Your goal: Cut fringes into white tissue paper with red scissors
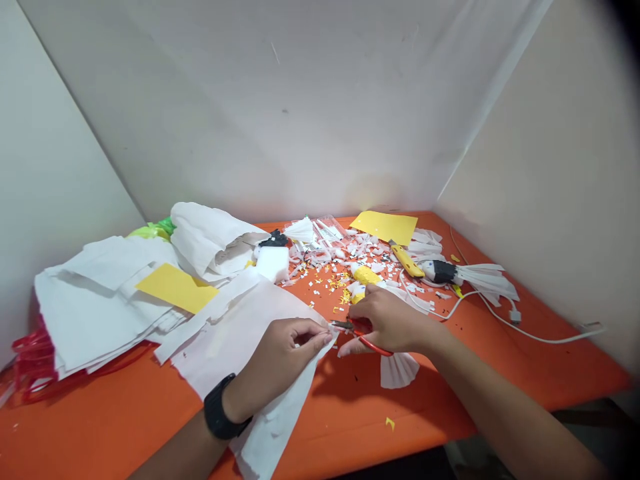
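Observation:
My left hand (295, 347), with a black watch on its wrist, pinches the corner of a large white paper sheet (240, 327). The sheet spreads from the table's middle towards me, under the left forearm. In my right hand (387, 320) is a pair of scissors (373, 344) with red handles. The blades point left and meet the sheet's corner just beyond my left fingertips; how far apart they are is hard to make out. A pleated white paper piece (399, 371) lies below the right hand. Just behind that hand rests a yellow and white rolled piece (367, 275), partly covered.
White sheets (95, 300) and a yellow paper (175, 288) are piled left, beside a red plastic bag (37, 360). Paper scraps litter the back middle. A yellow cutter knife (407, 260), a black-banded paper figure (445, 271) and a white cable (545, 340) lie right. Walls enclose the orange table (350, 427).

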`<state>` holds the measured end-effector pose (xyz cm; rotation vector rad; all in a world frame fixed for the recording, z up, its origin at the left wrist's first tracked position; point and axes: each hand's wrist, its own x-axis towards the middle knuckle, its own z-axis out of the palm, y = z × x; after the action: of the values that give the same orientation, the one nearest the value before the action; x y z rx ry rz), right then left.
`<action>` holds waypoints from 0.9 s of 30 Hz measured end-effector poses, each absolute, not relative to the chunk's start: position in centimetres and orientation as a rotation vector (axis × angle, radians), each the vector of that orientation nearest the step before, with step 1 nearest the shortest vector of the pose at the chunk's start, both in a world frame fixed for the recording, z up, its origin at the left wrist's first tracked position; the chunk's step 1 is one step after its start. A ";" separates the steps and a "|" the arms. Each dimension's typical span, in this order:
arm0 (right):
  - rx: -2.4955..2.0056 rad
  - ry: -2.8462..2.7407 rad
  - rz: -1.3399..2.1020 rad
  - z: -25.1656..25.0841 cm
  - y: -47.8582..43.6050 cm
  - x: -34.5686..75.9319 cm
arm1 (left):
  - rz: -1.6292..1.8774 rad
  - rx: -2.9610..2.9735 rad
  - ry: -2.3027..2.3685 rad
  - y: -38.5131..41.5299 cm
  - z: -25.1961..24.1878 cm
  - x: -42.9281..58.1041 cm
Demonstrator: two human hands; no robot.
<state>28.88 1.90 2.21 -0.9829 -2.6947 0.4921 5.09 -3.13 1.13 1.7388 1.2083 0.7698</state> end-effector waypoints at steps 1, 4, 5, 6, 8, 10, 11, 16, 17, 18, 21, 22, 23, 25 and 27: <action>-0.972 -2.707 0.478 2.1 1.8 28.7 | 0.768 1.748 1.220 -3.1 1.1 5.1; -0.946 -2.719 0.428 1.8 1.6 28.3 | 0.747 1.774 1.245 -3.1 1.2 5.1; -0.942 -2.719 0.408 1.6 1.6 28.3 | 0.741 1.780 1.247 -3.1 1.1 5.1; -0.939 -2.719 0.387 1.5 1.6 28.2 | 0.736 1.787 1.248 -3.1 1.1 5.1; -0.935 -2.723 0.342 1.2 1.6 28.2 | 0.728 1.796 1.257 -3.0 1.1 5.2; -0.932 -2.725 0.288 1.0 1.6 28.3 | 0.716 1.795 1.269 -3.0 1.1 5.2; -0.930 -2.726 0.259 0.9 1.6 28.3 | 0.706 1.791 1.273 -3.0 1.1 5.2; -0.937 -2.725 0.135 0.6 1.7 28.3 | 0.638 1.759 1.287 -2.9 0.8 5.2; -0.939 -2.727 0.123 0.6 1.7 28.3 | 0.633 1.754 1.294 -2.9 0.7 5.2; -0.939 -2.730 0.116 0.6 1.6 28.3 | 0.630 1.749 1.301 -2.9 0.7 5.1; -0.941 -2.727 0.110 0.6 1.6 28.3 | 0.631 1.731 1.327 -2.9 0.6 5.1; -0.940 -2.724 0.111 0.7 1.6 28.3 | 0.628 1.722 1.333 -2.9 0.7 5.1; -0.938 -2.722 0.113 0.7 1.6 28.4 | 0.625 1.713 1.337 -2.9 0.7 5.1; -0.931 -2.717 0.115 0.7 1.6 28.4 | 0.623 1.701 1.342 -2.9 0.8 5.1; -0.922 -2.712 0.118 0.6 1.6 28.4 | 0.623 1.699 1.336 -2.9 0.9 5.2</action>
<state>28.39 1.61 0.58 -0.9217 -2.7119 0.1185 5.15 -2.92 0.92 1.6986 1.3360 0.6225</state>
